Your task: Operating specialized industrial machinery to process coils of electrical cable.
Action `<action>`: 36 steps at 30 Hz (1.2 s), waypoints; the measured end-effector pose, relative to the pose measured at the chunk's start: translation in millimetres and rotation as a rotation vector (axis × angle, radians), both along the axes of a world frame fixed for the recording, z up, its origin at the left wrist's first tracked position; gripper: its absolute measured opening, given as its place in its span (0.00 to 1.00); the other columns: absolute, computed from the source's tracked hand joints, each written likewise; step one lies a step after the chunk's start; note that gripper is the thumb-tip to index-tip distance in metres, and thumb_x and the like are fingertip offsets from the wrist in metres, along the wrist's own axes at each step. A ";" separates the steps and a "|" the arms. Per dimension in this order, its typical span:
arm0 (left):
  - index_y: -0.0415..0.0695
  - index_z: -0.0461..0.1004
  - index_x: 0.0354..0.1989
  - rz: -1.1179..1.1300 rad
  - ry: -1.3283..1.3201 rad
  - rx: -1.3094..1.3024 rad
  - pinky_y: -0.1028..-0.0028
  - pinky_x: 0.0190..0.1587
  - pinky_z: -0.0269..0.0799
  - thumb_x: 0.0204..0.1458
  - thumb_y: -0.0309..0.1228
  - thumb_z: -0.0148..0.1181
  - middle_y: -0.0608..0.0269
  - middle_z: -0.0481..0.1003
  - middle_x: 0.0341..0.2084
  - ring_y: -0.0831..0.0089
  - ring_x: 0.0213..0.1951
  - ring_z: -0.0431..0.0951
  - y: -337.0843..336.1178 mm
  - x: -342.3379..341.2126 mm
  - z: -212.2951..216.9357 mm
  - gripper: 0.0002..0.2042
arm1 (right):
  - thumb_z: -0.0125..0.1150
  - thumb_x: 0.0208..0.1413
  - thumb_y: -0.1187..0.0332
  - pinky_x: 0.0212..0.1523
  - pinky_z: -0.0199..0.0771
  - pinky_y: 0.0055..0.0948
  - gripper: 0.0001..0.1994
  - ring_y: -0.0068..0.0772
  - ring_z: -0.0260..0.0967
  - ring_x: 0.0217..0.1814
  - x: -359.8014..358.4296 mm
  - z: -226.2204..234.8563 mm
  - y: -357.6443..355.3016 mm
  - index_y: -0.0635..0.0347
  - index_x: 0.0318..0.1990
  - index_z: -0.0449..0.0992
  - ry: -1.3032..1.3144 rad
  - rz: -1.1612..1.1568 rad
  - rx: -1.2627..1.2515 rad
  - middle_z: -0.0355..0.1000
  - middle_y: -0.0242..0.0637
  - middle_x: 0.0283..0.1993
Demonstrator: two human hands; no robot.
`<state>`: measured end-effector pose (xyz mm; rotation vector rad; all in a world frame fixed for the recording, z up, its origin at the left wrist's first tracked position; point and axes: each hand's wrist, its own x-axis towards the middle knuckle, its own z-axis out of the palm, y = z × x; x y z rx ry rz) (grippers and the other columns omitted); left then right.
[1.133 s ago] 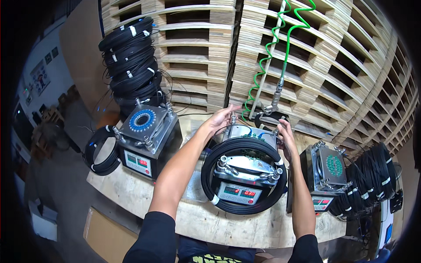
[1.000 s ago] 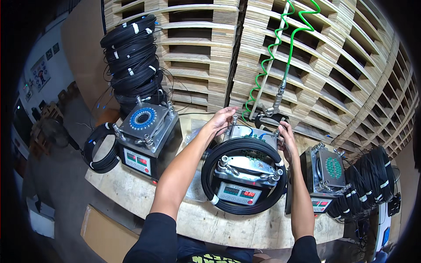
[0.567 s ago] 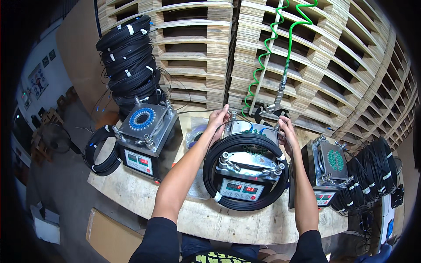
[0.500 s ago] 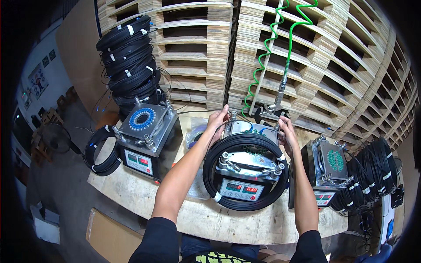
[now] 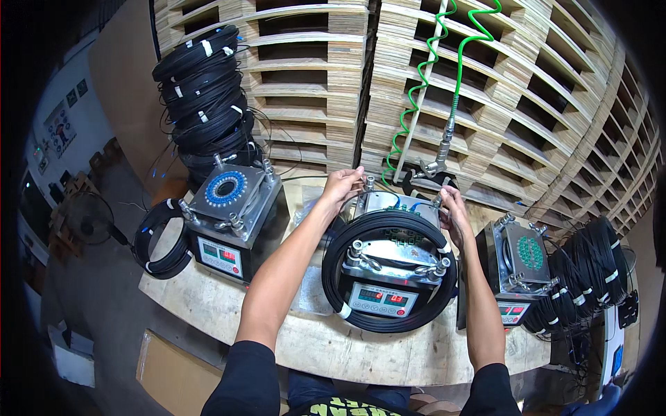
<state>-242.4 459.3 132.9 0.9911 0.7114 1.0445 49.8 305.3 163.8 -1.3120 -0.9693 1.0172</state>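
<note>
In the middle of the bench stands a square metal-topped machine (image 5: 388, 202) with a lit red display and small green fittings on its top plate. A coil of black cable (image 5: 333, 291), bound with white ties, hangs around its front, and thin blue-tipped ends lie on the plate. My left hand (image 5: 343, 188) is closed at the rear left clamp nut (image 5: 370, 183), fingertips against it. My right hand (image 5: 453, 213) curls its fingers at the rear right clamp nut (image 5: 437, 199). The fingers partly hide both contacts.
A similar machine with a blue ring (image 5: 225, 188) stands left, another with green fittings (image 5: 531, 254) right. Tall black cable coils (image 5: 208, 97) are stacked behind left, more coils (image 5: 590, 270) at right. A green air hose (image 5: 458, 69) hangs before wooden pallets (image 5: 291, 76).
My left hand has turned slightly, its fingers now bent over toward the rear left nut instead of pointing up. My right hand stays almost in place, and the coil has not moved.
</note>
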 end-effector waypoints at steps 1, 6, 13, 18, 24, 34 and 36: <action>0.39 0.76 0.43 -0.003 -0.002 0.001 0.72 0.34 0.78 0.61 0.41 0.67 0.61 0.80 0.33 0.72 0.30 0.81 0.5 1.5 0.6 0.16 | 0.60 0.64 0.45 0.22 0.45 0.18 0.24 0.12 0.54 0.26 -0.7 1.6 -0.5 0.42 0.60 0.65 -0.002 -0.003 0.001 0.63 0.21 0.39; 0.41 0.77 0.41 0.086 0.221 -0.011 0.73 0.35 0.78 0.61 0.43 0.66 0.63 0.79 0.34 0.73 0.31 0.80 -7.2 20.3 8.7 0.16 | 0.61 0.63 0.45 0.22 0.46 0.19 0.24 0.14 0.55 0.27 10.5 -2.3 -5.6 0.43 0.60 0.65 0.000 -0.024 -0.031 0.64 0.23 0.44; 0.34 0.81 0.41 0.148 0.316 0.122 0.74 0.35 0.78 0.59 0.45 0.68 0.57 0.83 0.32 0.76 0.29 0.81 -5.3 2.1 9.3 0.21 | 0.62 0.62 0.44 0.25 0.50 0.18 0.29 0.17 0.57 0.31 5.6 -2.1 -4.5 0.42 0.64 0.61 0.004 0.004 -0.028 0.67 0.25 0.51; 0.36 0.81 0.46 0.375 0.643 0.668 0.64 0.49 0.75 0.62 0.40 0.62 0.49 0.81 0.40 0.57 0.43 0.81 -33.1 -28.5 19.3 0.17 | 0.63 0.62 0.45 0.22 0.48 0.20 0.29 0.15 0.53 0.26 -5.0 -3.5 1.6 0.43 0.64 0.59 0.037 0.008 -0.018 0.64 0.26 0.41; 0.35 0.79 0.41 0.615 0.491 0.951 0.61 0.54 0.71 0.64 0.32 0.56 0.45 0.75 0.46 0.52 0.49 0.76 -157.2 -44.4 76.6 0.12 | 0.65 0.62 0.47 0.22 0.51 0.21 0.32 0.15 0.53 0.24 7.0 -0.5 -5.4 0.47 0.66 0.58 0.058 -0.013 -0.012 0.63 0.26 0.37; 0.47 0.84 0.46 0.337 0.777 1.114 0.49 0.73 0.45 0.52 0.45 0.71 0.48 0.58 0.70 0.45 0.73 0.52 -249.6 -48.5 23.2 0.18 | 0.62 0.65 0.50 0.29 0.71 0.23 0.28 0.23 0.70 0.34 21.1 0.0 -27.8 0.52 0.66 0.67 -0.167 -0.270 0.149 0.71 0.35 0.44; 0.44 0.82 0.38 0.298 0.694 1.074 0.50 0.72 0.48 0.52 0.46 0.71 0.47 0.58 0.71 0.46 0.72 0.55 -249.2 -45.6 23.8 0.17 | 0.61 0.66 0.57 0.37 0.71 0.23 0.21 0.23 0.70 0.39 35.9 -1.2 -51.0 0.58 0.61 0.72 -0.369 -0.417 0.265 0.73 0.37 0.44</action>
